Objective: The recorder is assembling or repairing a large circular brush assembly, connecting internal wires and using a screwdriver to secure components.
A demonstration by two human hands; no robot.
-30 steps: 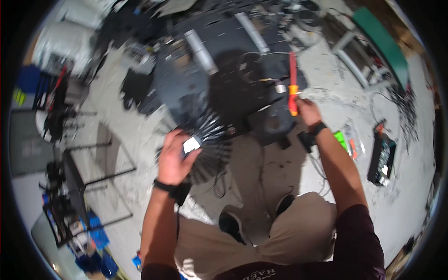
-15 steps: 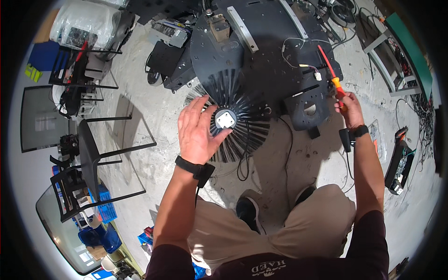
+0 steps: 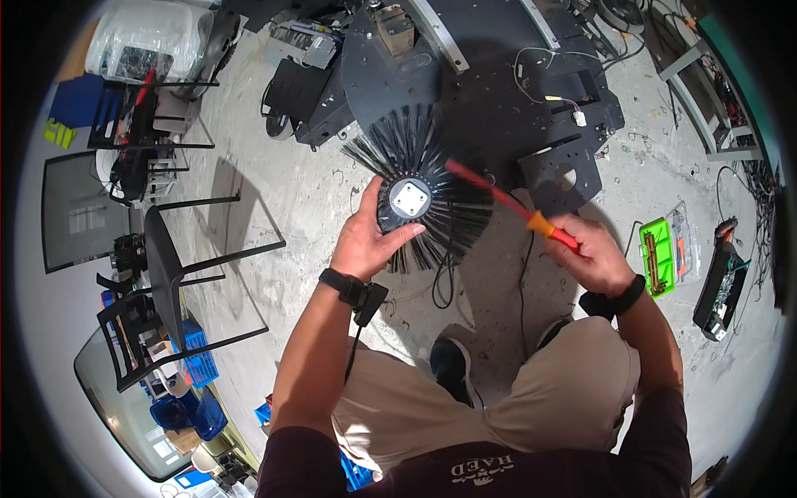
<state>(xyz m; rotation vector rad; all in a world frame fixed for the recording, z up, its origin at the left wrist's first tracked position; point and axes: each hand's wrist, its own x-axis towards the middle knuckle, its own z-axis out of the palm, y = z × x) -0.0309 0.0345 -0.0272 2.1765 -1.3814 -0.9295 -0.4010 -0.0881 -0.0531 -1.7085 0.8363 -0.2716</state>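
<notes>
A round brush with black radiating bristles is in front of me, its hub topped by a pale plate with several small screws or holes. My left hand grips the hub from the left, thumb along its near edge and fingers up its far side. In my right hand is a red and yellow screwdriver. Its long red shaft points up and left, the tip over the brush's right side and apart from the hub. A dark cable hangs in a loop below the brush.
A black machine base with metal rails lies beyond the brush, with a black bracket at its right. A green organizer box and a black tray of small parts are at the right. A dark chair lies left.
My right hand has come left and down, swinging the screwdriver from upright toward the brush. The left hand still grips the hub. The green organizer box is now uncovered to view.
</notes>
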